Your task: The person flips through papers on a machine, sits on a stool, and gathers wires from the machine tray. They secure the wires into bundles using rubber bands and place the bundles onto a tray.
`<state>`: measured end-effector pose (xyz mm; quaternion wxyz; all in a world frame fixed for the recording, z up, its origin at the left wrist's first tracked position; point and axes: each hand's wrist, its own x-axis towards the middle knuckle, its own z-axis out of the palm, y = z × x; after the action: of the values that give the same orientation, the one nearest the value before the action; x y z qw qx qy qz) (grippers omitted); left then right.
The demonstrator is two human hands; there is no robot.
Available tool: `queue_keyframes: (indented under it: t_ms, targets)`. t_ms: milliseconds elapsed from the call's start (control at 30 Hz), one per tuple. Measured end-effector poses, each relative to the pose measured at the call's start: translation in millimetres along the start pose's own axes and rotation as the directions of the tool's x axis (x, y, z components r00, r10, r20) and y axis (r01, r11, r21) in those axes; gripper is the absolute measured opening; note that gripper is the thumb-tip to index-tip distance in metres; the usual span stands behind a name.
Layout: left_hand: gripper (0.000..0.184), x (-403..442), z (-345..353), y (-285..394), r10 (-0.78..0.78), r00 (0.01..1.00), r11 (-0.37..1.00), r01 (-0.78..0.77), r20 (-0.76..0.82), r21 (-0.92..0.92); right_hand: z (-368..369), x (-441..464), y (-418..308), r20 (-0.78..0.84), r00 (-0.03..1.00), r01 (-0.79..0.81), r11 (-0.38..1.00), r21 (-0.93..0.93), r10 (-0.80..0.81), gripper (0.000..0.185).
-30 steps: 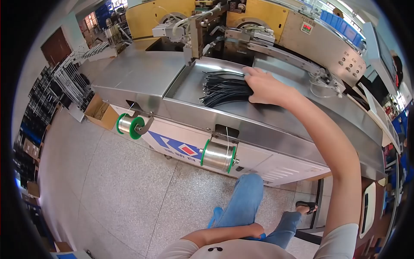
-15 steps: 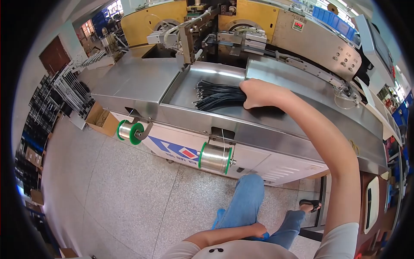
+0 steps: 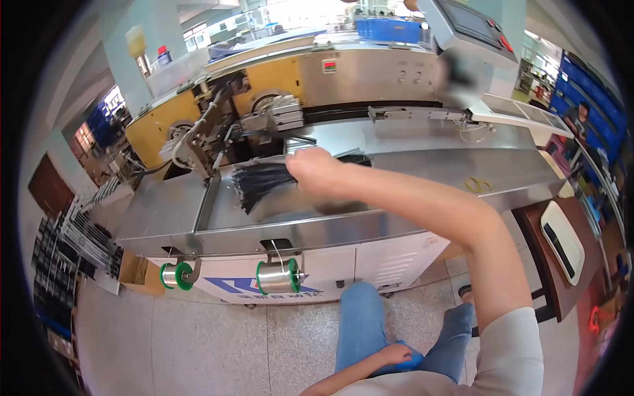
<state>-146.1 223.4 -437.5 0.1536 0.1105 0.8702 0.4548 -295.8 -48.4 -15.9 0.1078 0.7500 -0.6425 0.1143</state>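
A bundle of thin black wires (image 3: 261, 180) lies over the metal tray of the machine, its ends fanned out to the left. My right hand (image 3: 316, 173) is closed around the bundle, and more of the wires show on the far side of my wrist. Low in the view, my left hand (image 3: 398, 354) rests on my lap by my knee, fingers curled against something blue (image 3: 413, 360). What those fingers hold, if anything, is too hidden to tell.
Two wire spools (image 3: 279, 276) hang on the machine's front. Yellow bands (image 3: 477, 185) lie on the metal top (image 3: 436, 165). A screen (image 3: 470, 25) stands at the upper right, above a brown table (image 3: 528, 221) with a white tray (image 3: 563, 241). Another person (image 3: 581, 122) is far right.
The view has swung up and to the right, showing the screen and another person. My right hand and the wires now appear farther left, with the wires blurred. My left hand stays on my lap.
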Motion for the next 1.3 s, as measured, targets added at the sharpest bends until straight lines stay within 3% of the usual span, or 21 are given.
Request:
queue_keyframes:
  t_ms: [67, 133, 167, 200, 233, 267, 300, 367, 433, 500, 567, 633, 767, 800, 867, 933, 1000, 1100, 1167, 1233, 1300]
  targets:
    - [0.025, 1, -3, 2, 0.03, 0.993, 0.973, -0.054, -0.11, -0.224, -33, -23, 2, -0.125, 0.992, 0.013, 1.0, -0.016, -0.015, 0.015]
    - [0.03, 4, -41, 22, -0.016, 1.0, 0.979, 0.019, 0.019, -0.204, -74, -63, -5, -0.122, 0.992, 0.036, 0.998, -0.052, -0.042, 0.019]
    - [0.031, 8, -39, 23, 0.004, 0.979, 0.939, -0.073, -0.202, -0.336, -89, -91, -10, -0.167, 0.985, 0.033, 0.999, -0.039, -0.039, 0.022]
    - [0.03, 8, -73, 55, -0.148, 0.982, 0.872, 0.073, -0.118, -0.484, -99, -124, -17, -0.208, 0.978, 0.023, 0.999, -0.023, -0.028, 0.026]
    - [0.03, 10, -88, 71, -0.049, 0.952, 0.722, -0.174, -0.301, -0.67, -105, -156, -24, -0.139, 0.989, -0.05, 0.999, 0.014, 0.052, 0.028]
    - [0.033, 12, -108, 92, -0.054, 0.94, 0.63, -0.229, -0.336, -0.742, -105, -189, -31, -0.064, 0.989, -0.134, 0.99, 0.047, 0.137, 0.03]
    - [0.031, 14, -125, 115, -0.047, 0.911, 0.394, -0.36, -0.41, -0.846, -96, -223, -37, -0.021, 0.975, -0.22, 0.971, 0.095, 0.223, 0.03]
    - [0.026, 10, -154, 148, -0.135, 0.915, 0.644, -0.211, -0.38, -0.735, -71, -288, -45, 0.065, 0.909, -0.416, 0.895, 0.159, 0.411, 0.031]
    - [0.021, 19, -133, 162, -0.2, 0.857, 0.194, -0.44, -0.474, -0.877, -32, -341, -44, 0.14, 0.834, -0.551, 0.817, 0.171, 0.533, 0.032]
    - [0.021, 41, -104, 159, -0.275, 0.882, 0.068, -0.379, -0.383, -0.923, 16, -391, -53, 0.097, 0.613, -0.786, 0.618, -0.025, 0.784, 0.036]
    - [0.021, 61, -96, 163, -0.352, 0.885, -0.034, -0.338, -0.306, -0.94, 67, -425, -73, 0.104, 0.564, -0.819, 0.571, -0.05, 0.819, 0.04]
    - [0.019, 72, -110, 171, -0.45, 0.888, -0.505, -0.167, 0.093, -0.847, 81, -439, -89, 0.08, 0.545, -0.833, 0.55, -0.063, 0.835, 0.044]
    - [0.016, 79, -102, 141, -0.472, 0.878, -0.413, -0.139, 0.081, -0.9, 81, -441, -105, 0.039, 0.616, -0.786, 0.617, -0.048, 0.787, 0.057]
    - [0.016, 78, -104, 134, -0.486, 0.871, -0.401, -0.155, 0.066, -0.903, 72, -443, -108, 0.074, 0.619, -0.783, 0.605, 0.144, 0.782, 0.056]
    - [0.018, 72, -112, 121, -0.455, 0.884, -0.433, -0.114, 0.107, -0.894, 53, -449, -105, 0.147, 0.638, -0.708, 0.501, 0.498, 0.756, 0.054]
    - [0.019, 63, -123, 116, -0.445, 0.886, -0.439, -0.091, 0.128, -0.894, 42, -466, -92, 0.15, 0.595, -0.735, 0.459, 0.499, 0.79, 0.051]
    - [0.023, 50, -133, 117, -0.266, 0.957, -0.471, -0.022, 0.118, -0.882, 41, -484, -81, 0.16, 0.526, -0.773, 0.391, 0.499, 0.835, 0.048]
    - [0.028, 46, -133, 129, -0.113, 0.981, -0.467, 0.089, 0.159, -0.88, 53, -497, -47, 0.096, 0.45, -0.646, 0.25, 0.722, 0.888, 0.041]
    - [0.033, 47, -124, 140, -0.015, 0.98, -0.44, 0.171, 0.197, -0.882, 71, -499, -28, 0.065, 0.486, -0.414, 0.165, 0.895, 0.871, 0.039]
    - [0.035, 50, -111, 150, 0.02, 0.966, -0.434, 0.239, 0.256, -0.869, 78, -490, -15, 0.094, 0.553, -0.392, 0.158, 0.906, 0.828, 0.038]
    - [0.04, 51, -99, 159, 0.06, 0.95, -0.422, 0.303, 0.308, -0.854, 85, -478, -6, 0.219, 0.591, -0.299, -0.042, 0.953, 0.777, 0.036]
